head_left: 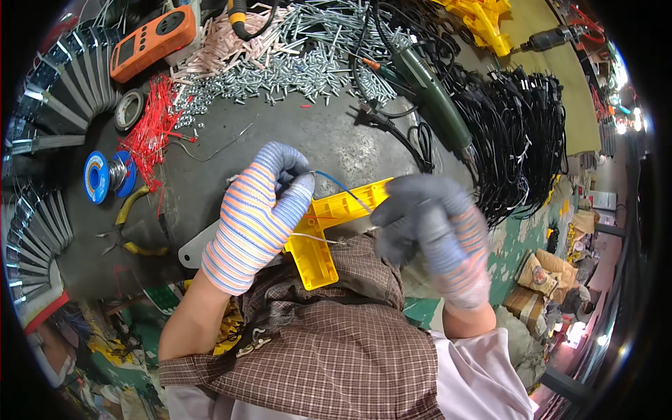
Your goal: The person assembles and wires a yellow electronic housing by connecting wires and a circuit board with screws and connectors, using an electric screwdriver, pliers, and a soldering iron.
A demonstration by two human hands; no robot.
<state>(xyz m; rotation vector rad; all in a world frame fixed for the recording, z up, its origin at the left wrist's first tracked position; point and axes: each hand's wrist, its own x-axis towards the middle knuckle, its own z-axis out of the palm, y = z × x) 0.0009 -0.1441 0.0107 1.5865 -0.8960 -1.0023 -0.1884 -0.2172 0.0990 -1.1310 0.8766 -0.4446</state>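
Note:
My left hand (262,213), in a striped glove with grey fingers, is closed with thumb and fingertips pinched on one end of a thin blue wire (336,182). The wire slants down to the fingers of my right hand (434,227), gloved alike and smeared by motion, so its grip is unclear. Below and between both hands lies an open yellow T-shaped plastic housing (316,262), ribbed inside, its left end partly behind my left hand and its right end against my right. A pale wire (318,239) crosses the housing's stem.
Across the grey bench (231,133) lie screws (273,77), red cable ties (150,126), a solder spool (105,175), pliers (126,224) and an orange meter (154,43). A green cylindrical tool (434,98) and bundled black power cords (518,133) lie at right.

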